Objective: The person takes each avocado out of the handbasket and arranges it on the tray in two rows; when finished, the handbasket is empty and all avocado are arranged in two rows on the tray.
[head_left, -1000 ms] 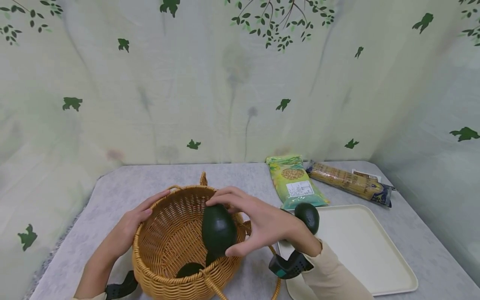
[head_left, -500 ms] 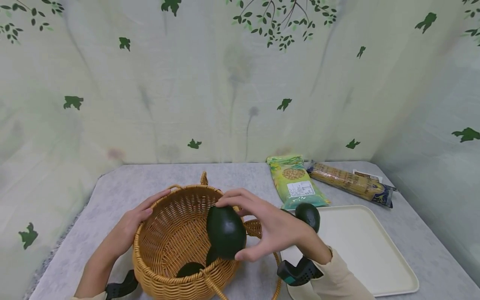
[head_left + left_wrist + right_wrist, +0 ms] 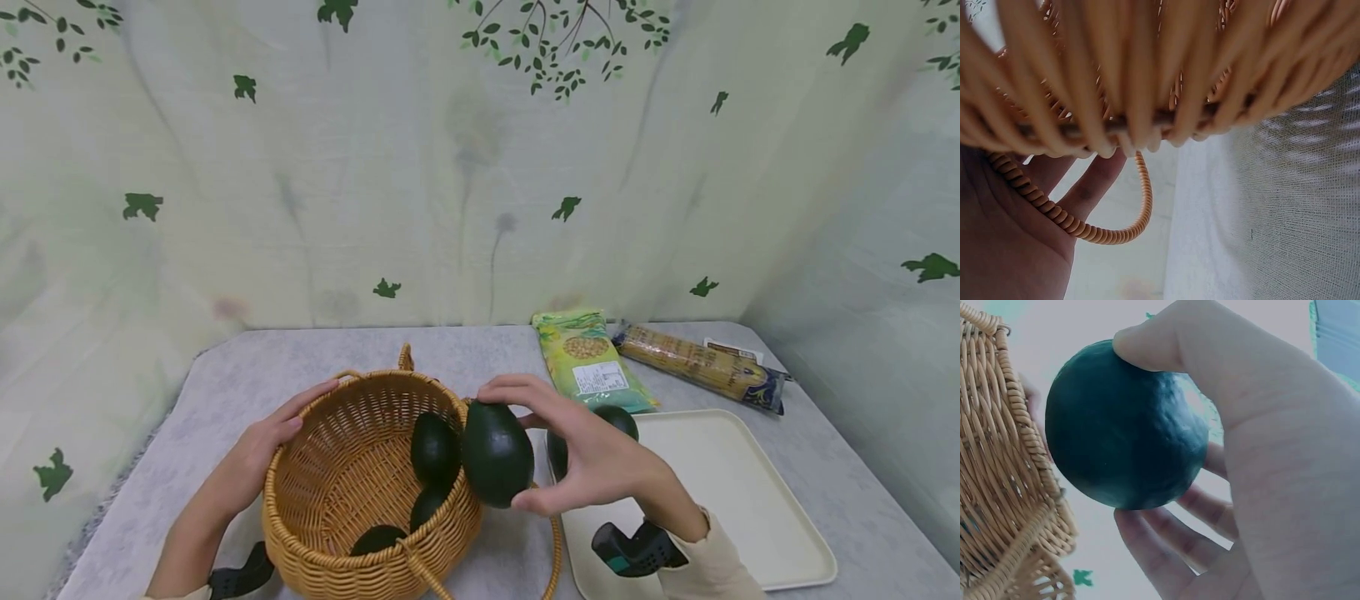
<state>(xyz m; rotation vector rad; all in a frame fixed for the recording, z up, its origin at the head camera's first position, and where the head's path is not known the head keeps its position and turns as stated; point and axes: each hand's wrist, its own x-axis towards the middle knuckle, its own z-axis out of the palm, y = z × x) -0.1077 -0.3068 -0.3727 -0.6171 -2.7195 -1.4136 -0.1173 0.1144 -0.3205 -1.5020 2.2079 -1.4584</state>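
Observation:
My right hand (image 3: 581, 462) grips a dark green avocado (image 3: 497, 454) between thumb and fingers, just over the right rim of a wicker basket (image 3: 300, 517). The right wrist view shows the same avocado (image 3: 1125, 425) in that hand (image 3: 1272, 456), beside the basket's weave (image 3: 997, 487). Three more avocados lie inside the basket, the topmost (image 3: 435, 448) against the right wall. My left hand (image 3: 258, 446) is laid against the basket's left side with fairly straight fingers; the left wrist view shows its palm (image 3: 1010, 250) under the weave (image 3: 1147, 62).
A cream tray (image 3: 720, 500) lies right of the basket with an avocado (image 3: 621, 419) at its near-left corner. Behind it lie a green snack packet (image 3: 592, 362) and a long yellow packet (image 3: 701, 362). A leaf-print curtain closes the table's back and sides.
My right hand has carried the avocado up and rightward, from inside the basket to over its right rim. The left hand and the basket have stayed put.

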